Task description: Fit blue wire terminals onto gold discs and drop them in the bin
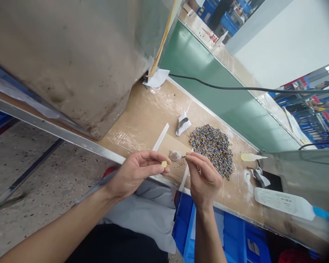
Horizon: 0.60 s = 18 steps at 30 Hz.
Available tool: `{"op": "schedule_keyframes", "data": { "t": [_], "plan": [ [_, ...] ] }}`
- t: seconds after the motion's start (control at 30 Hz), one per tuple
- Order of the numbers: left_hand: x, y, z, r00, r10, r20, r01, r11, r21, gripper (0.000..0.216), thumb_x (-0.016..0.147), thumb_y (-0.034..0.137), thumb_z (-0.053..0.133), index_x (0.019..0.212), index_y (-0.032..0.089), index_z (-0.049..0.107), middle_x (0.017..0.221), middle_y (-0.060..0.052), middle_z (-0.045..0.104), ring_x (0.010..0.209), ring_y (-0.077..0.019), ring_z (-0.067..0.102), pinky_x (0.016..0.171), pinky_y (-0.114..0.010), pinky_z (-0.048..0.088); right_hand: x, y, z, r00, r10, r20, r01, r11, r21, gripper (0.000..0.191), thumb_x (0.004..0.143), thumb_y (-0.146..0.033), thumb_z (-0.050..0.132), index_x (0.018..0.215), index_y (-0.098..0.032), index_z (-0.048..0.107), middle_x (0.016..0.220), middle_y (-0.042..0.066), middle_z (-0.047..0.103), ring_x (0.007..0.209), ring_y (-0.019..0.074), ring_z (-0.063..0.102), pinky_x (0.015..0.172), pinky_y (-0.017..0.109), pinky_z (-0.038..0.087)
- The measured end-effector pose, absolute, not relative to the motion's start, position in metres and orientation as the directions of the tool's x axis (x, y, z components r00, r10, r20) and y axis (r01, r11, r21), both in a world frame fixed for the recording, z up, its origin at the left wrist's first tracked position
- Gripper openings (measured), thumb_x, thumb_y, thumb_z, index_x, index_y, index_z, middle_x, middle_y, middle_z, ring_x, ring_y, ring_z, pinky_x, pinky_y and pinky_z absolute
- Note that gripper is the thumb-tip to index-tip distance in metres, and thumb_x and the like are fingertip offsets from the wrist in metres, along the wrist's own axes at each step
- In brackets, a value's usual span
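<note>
Between the thumb and fingers of my left hand (141, 168) is a small round yellow piece (164, 164), held over the table's front edge. My right hand (204, 175) pinches a tiny dark part (183, 156), apparently one of the small metal pieces; its exact kind is too small to make out. Just beyond my fingertips lies a small clear round blob or dish (175, 155) on the brown work surface (142, 113). Right beside my right hand is a large pile of small blue and brass-coloured metal parts (212, 146).
A crumpled white wrapping (183, 124) lies behind my hands. To the right are a small pointed bottle (250, 157), a dark pad (272, 180) and a large white bottle (284, 202). A metal housing (71, 65) stands left; a green panel (202, 73) borders the back. Blue bins (232, 233) sit below.
</note>
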State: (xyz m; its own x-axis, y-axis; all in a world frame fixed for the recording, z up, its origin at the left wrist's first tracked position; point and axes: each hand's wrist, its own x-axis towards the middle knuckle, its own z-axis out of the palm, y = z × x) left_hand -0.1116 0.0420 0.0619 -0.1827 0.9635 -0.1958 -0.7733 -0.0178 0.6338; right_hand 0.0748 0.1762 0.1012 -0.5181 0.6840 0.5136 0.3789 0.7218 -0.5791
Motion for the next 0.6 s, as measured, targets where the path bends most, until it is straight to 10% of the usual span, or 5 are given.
{"op": "schedule_keyframes", "data": {
  "t": [0.6],
  "plan": [
    [-0.1105, 0.0424, 0.0636, -0.179, 0.963, -0.201, -0.761, -0.006, 0.648, 0.018, 0.097, 0.022, 0.092, 0.113, 0.019, 0.087, 0.098, -0.004, 0.087, 0.094, -0.0138, 0.082, 0.094, -0.021, 0.062, 0.0692, 0.1734, 0.1074, -0.610, 0.577, 0.543, 0.387, 0.815, -0.431, 0.027, 0.104, -0.004, 0.073, 0.113, -0.027, 0.084, 0.115, 0.002, 0.084, 0.106, 0.0182, 0.081, 0.099, 0.033, 0.064]
  ]
}}
